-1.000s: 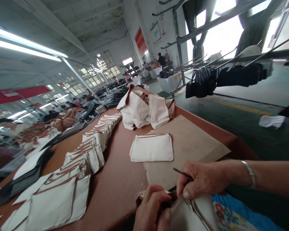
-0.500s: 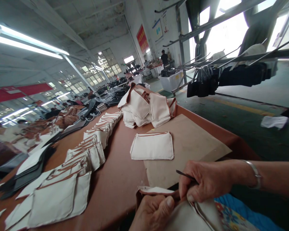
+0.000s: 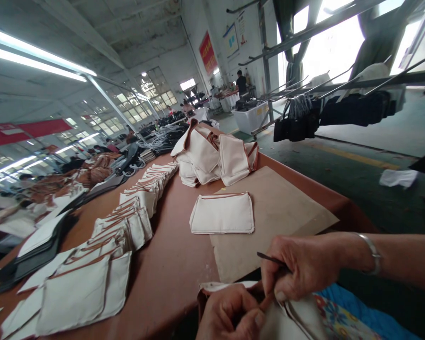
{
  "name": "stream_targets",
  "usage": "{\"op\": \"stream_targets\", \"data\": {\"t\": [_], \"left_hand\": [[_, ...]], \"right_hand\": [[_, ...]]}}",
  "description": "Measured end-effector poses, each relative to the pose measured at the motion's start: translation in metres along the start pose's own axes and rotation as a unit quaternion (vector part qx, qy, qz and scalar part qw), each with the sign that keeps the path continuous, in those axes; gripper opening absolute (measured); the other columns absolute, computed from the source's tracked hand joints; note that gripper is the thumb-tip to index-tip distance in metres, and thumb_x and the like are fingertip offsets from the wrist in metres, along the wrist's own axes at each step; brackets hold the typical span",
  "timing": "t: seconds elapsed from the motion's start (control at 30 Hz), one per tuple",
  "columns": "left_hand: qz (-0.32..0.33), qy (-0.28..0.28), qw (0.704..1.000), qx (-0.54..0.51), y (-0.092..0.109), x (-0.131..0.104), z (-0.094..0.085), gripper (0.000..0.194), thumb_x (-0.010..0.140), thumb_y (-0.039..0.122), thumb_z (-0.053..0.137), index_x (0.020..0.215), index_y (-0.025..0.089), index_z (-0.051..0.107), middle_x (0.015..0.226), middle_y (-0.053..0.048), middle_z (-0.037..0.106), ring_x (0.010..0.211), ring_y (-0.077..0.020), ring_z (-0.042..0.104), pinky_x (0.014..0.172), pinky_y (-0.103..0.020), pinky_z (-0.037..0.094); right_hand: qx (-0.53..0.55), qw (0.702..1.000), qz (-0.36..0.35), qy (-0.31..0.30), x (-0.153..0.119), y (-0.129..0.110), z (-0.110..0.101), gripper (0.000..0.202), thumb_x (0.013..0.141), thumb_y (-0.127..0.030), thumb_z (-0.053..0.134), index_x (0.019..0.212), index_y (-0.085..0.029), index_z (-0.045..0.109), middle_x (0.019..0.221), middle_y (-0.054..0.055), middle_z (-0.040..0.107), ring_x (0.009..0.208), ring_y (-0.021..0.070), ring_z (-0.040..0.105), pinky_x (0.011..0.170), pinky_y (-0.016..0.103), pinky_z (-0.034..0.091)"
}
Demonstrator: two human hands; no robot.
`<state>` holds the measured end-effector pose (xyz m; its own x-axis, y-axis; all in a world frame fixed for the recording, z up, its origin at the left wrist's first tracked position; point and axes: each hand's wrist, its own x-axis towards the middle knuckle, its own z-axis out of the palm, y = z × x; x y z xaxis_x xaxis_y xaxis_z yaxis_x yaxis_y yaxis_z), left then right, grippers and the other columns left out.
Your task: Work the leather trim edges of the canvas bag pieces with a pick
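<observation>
A cream fabric pouch with brown trim is at the table's near edge, low in the view. My left hand is closed on its brown edge, thumb and fingers pinching the trim. My right hand, with a silver bangle on the wrist, is closed close beside it, its fingertips also at the pouch's edge. A thin dark tool sticks out leftward from my right fist; the rest of it is hidden, so its kind is unclear. Just beyond my hands, a flat cream pouch lies partly on a brown cardboard sheet.
A long overlapping row of cream pouches runs along the left of the brown table. Behind the flat pouch stands a heap of pouches. Dark sheets lie at far left. Right of the table, a metal rack holds black bags.
My left hand has rolled, its knuckles higher and its thumb lower, still gripping the pouch's trim. My right hand has hardly moved. The view has shifted slightly.
</observation>
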<state>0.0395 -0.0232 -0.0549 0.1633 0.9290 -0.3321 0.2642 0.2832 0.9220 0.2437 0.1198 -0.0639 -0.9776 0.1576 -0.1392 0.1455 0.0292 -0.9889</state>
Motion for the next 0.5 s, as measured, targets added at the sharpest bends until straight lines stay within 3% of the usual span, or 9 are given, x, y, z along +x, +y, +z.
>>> {"op": "stream_targets", "data": {"t": [0.13,0.3,0.4,0.5], "left_hand": [[0.043,0.019,0.993,0.106,0.001,0.002,-0.009,0.049,0.082,0.063,0.059,0.066,0.018,0.048,0.064,0.002,0.042,0.059,-0.0108,0.034,0.055,-0.025,0.025],[0.051,-0.058,0.989,0.129,0.020,0.006,-0.018,0.059,0.080,0.073,0.055,0.077,0.015,0.061,0.075,0.000,0.047,0.069,-0.0141,0.040,0.061,-0.026,0.028],[0.030,-0.066,0.989,0.125,0.026,0.012,-0.013,0.059,0.089,0.070,0.040,0.075,0.016,0.057,0.074,0.001,0.041,0.070,-0.0139,0.038,0.062,-0.026,0.028],[0.022,-0.078,0.993,0.087,0.018,0.015,-0.006,0.054,0.086,0.069,0.047,0.071,0.018,0.049,0.068,0.002,0.037,0.063,-0.0122,0.033,0.056,-0.026,0.025]], "right_hand": [[-0.002,1.000,0.007,0.020,0.003,0.000,0.000,0.027,0.072,-0.021,0.069,0.093,-0.005,0.074,0.059,-0.003,0.054,0.049,0.0050,0.041,0.043,0.013,0.032],[-0.016,0.999,0.002,0.032,0.005,-0.009,0.004,0.020,0.072,-0.016,0.064,0.087,-0.006,0.072,0.061,-0.003,0.057,0.052,0.0055,0.043,0.046,0.013,0.034],[-0.015,0.999,-0.002,0.039,0.003,-0.013,0.007,0.019,0.072,-0.016,0.062,0.086,-0.006,0.071,0.067,0.000,0.063,0.057,0.0074,0.049,0.050,0.014,0.038],[-0.007,0.999,-0.018,0.027,0.001,-0.015,0.007,0.019,0.074,-0.018,0.063,0.087,-0.006,0.070,0.071,0.002,0.064,0.061,0.0085,0.052,0.054,0.015,0.040]]}}
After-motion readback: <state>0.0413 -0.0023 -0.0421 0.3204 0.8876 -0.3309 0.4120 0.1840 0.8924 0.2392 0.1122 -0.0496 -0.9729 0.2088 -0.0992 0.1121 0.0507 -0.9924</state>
